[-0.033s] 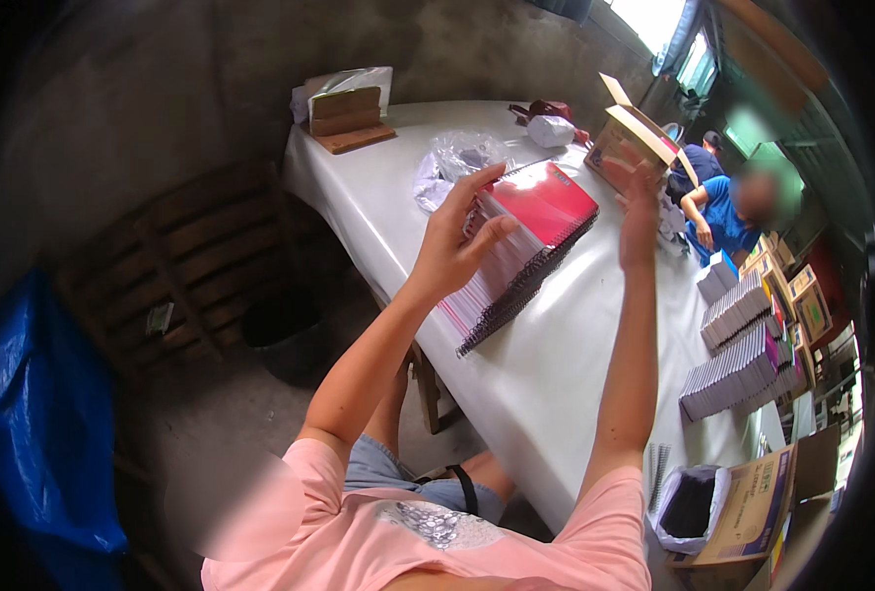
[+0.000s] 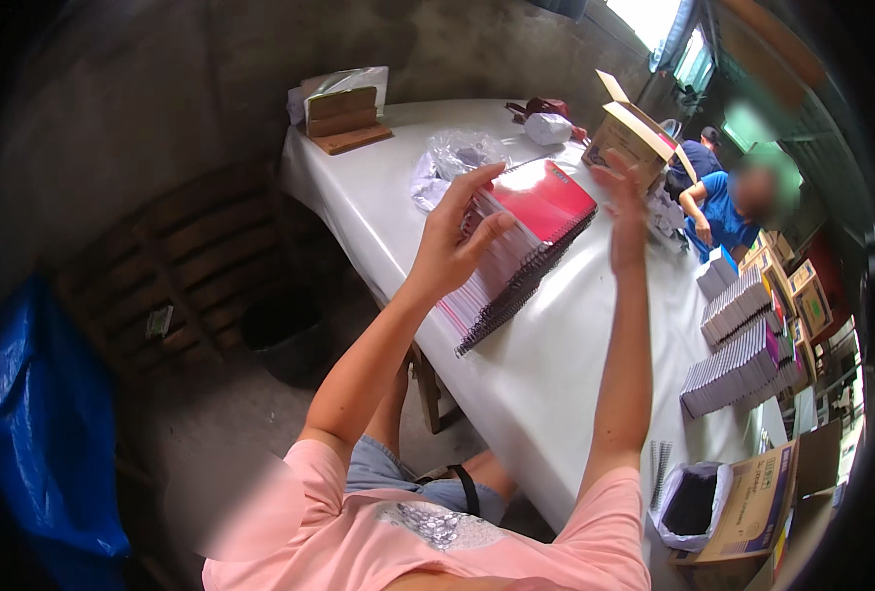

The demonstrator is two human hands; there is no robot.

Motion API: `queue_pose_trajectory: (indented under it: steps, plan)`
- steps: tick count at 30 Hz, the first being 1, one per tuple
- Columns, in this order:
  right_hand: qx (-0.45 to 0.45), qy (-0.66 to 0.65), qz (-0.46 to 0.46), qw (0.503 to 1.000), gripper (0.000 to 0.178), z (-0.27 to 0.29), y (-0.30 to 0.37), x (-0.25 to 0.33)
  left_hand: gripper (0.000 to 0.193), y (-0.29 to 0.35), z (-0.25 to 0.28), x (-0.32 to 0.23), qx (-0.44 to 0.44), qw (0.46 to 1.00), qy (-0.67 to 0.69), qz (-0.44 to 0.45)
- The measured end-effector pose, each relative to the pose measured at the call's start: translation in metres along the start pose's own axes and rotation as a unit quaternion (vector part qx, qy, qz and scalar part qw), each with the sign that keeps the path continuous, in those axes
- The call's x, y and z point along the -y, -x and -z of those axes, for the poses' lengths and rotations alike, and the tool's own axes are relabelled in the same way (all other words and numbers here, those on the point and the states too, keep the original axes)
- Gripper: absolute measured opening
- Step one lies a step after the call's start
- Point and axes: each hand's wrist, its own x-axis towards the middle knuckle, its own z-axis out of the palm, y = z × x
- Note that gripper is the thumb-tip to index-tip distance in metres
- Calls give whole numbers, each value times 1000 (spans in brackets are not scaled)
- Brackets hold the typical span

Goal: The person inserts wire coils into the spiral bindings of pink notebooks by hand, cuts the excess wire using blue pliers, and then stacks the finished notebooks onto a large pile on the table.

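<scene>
A tall stack of red spiral-bound notebooks (image 2: 556,212) lies on the white-covered table (image 2: 526,384) in front of me. Its black wire bindings run down the right side, and the page edges face left. My left hand (image 2: 462,231) is against the left side of the stack, thumb and fingers spread apart around its upper edge. Some of those fingertips are hard to separate from the notebooks. To the right of the stack, apart from it, my right hand (image 2: 623,202) is raised with its fingers spread and nothing in it.
Beyond the stack sit crumpled clear plastic (image 2: 462,153) and an open carton (image 2: 630,143). More notebook stacks (image 2: 733,369) line the right side, near a person in blue (image 2: 723,212). A lined bin (image 2: 692,504) and another carton (image 2: 753,502) stand at lower right.
My right hand has shifted slightly left and up, closer to the stack, and its fingers look more spread. My left hand and the notebooks have hardly moved.
</scene>
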Motion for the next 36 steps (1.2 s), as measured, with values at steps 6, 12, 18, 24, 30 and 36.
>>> queue_pose_trajectory:
  steps: [6, 12, 18, 24, 30, 36]
  plan:
    - [-8, -209, -23, 978, 51, -46, 29, -5, 48, 0, 0, 6, -24, 996, 80, 11]
    - [-41, -134, 38, 989, 63, -52, 37, -3, 50, 0, -4, 5, -12, 997, 72, -13]
    - [14, -186, -142, 972, 58, 13, 56, -131, 58, 38, 18, 33, -135, 979, 123, 90]
    - [288, 171, -164, 928, 90, -20, 137, -173, 90, 134, 59, 112, 137, 927, -231, 262]
    - [263, 169, -177, 933, 96, -27, 130, -171, 69, 123, 39, 134, 68, 937, -286, 191]
    - [176, 70, -158, 969, 85, -31, 152, -157, 49, 111, 55, 144, 92, 950, -128, 271]
